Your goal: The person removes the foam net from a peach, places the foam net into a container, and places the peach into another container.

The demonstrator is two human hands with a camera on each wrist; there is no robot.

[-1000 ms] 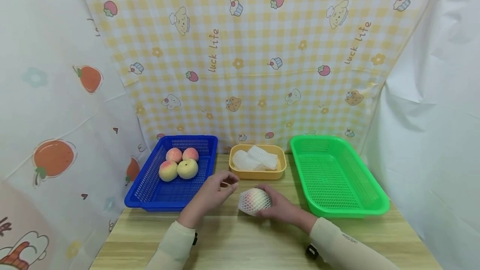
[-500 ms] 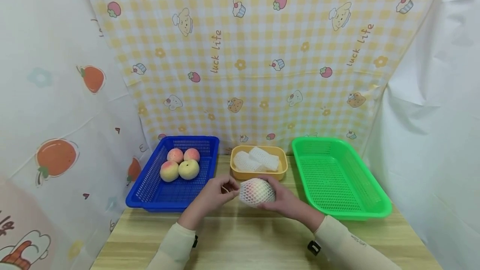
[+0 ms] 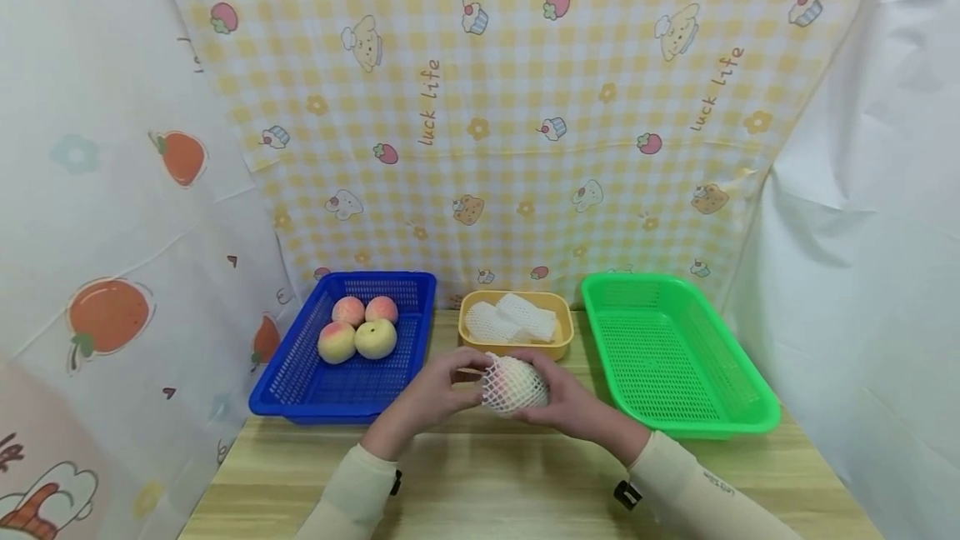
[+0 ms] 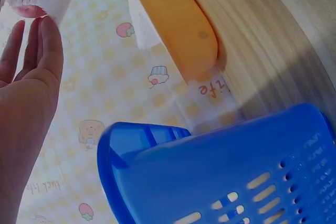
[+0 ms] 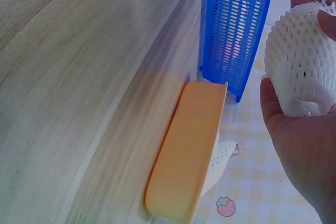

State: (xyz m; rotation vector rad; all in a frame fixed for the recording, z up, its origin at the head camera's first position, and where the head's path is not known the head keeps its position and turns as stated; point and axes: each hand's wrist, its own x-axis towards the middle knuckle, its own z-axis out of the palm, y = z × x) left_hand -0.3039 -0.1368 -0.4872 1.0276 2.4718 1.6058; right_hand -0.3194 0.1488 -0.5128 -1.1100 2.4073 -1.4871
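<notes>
A pink and pale peach sits inside a white foam fruit net (image 3: 513, 386), held up over the front of the table. My right hand (image 3: 562, 402) grips the netted peach from the right, its fingers and thumb round the foam. On the left, my left hand (image 3: 438, 390) holds the net's open end between thumb and fingers. In the left wrist view, the left fingertips (image 4: 48, 27) meet the net's edge, where some pink peach shows. The right wrist view has the foam net (image 5: 299, 59) close up, with the right hand (image 5: 302, 140) under it.
A blue basket (image 3: 341, 402) with several peaches (image 3: 375, 339) stands at the left. Behind the hands is a yellow tray (image 3: 517, 350) holding white foam nets (image 3: 525, 317). A green basket (image 3: 652, 357) stands at the right on the wooden table (image 3: 487, 482).
My right hand has lifted the netted peach slightly, up and away from me. My left hand has moved right from beside the net onto its open end.
</notes>
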